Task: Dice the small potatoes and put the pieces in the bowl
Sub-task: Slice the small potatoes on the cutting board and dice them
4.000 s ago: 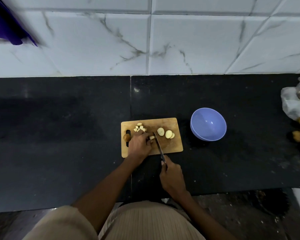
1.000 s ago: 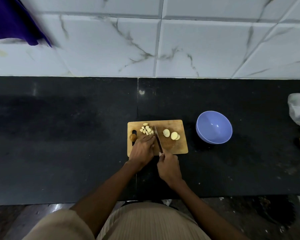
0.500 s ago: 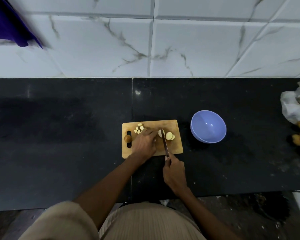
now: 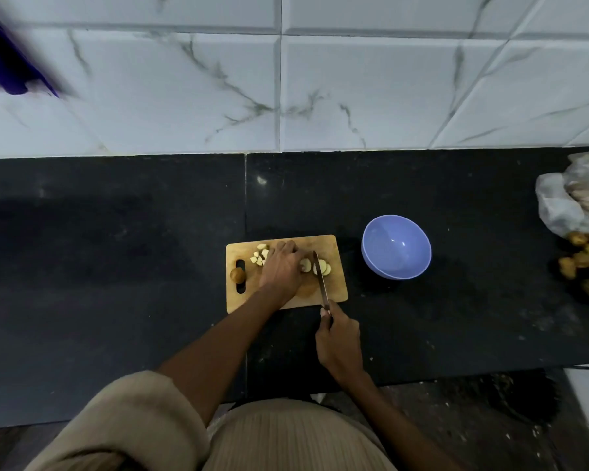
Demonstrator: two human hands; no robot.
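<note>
My black counter (image 4: 116,266) carries the board (image 4: 335,287) and, just right of it, the bowl (image 4: 397,246). A bag (image 4: 565,202) and loose potatoes (image 4: 583,263) lie far right.

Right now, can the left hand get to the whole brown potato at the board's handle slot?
Probably yes. The whole potato lies uncovered by the handle slot, just left of the left hand, which rests on the slices. Nothing stands between them on the cutting board.
</note>
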